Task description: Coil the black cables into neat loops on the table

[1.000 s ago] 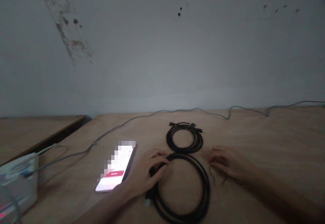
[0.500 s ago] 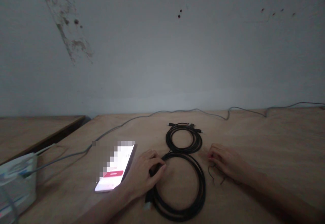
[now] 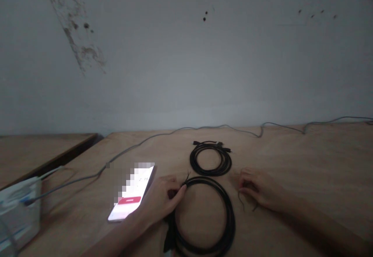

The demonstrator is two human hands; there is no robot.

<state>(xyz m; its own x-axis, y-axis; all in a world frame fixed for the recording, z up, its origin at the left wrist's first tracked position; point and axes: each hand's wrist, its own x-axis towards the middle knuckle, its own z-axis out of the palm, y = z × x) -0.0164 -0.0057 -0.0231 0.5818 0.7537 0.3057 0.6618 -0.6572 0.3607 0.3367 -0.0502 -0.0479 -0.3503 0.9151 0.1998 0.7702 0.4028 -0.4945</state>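
My left hand is closed on the upper left side of the larger black cable coil, which lies flat near the front. A thin tie end sticks up beside my left fingertips. Beyond that coil lies a smaller black cable coil with its connectors at the far side. To the right, my right hand rests on the table with thumb and fingers pinched on a thin dark tie, whose loose ends hang toward the table.
A lit phone lies left of my left hand. A white power strip sits at the far left. A grey cable runs along the wooden table near the wall.
The larger coil has shifted slightly toward me, apart from the smaller one. My left hand has moved a little left, and a tie end now shows above its fingertips. My right hand is nearly unchanged.
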